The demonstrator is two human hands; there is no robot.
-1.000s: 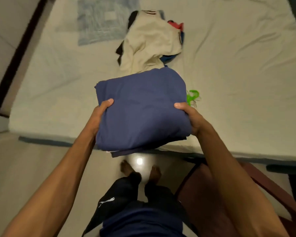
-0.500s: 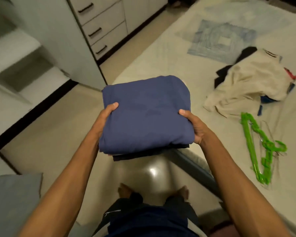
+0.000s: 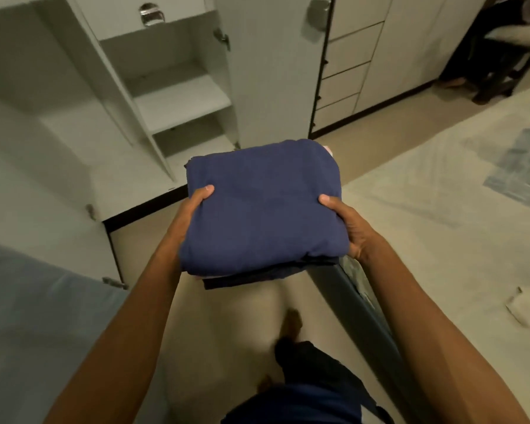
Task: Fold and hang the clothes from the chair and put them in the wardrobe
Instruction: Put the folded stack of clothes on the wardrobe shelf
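Stack: your folded clothes (image 3: 262, 206) are now off the bed (image 3: 441, 209), carried at centre.
Grip: your left hand (image 3: 193, 206) and right hand (image 3: 346, 223) clamp its sides.
Wardrobe (image 3: 178, 96): open at 11 o'clock; shelving comes next, probably.

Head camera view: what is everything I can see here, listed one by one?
folded clothes stack: one, navy blue on top with darker pieces under it, held in the air between both hands
wardrobe: one, white, open, bare shelves, ahead
drawers: a column, white, right of the open section
bed: one, cream sheet with a blue patch, on the right
chair: one, dark, far top right
floor: beige, below
left hand: grips the stack's left edge, thumb on top
right hand: grips the stack's right edge, thumb on top
legs: dark trousers, bare foot
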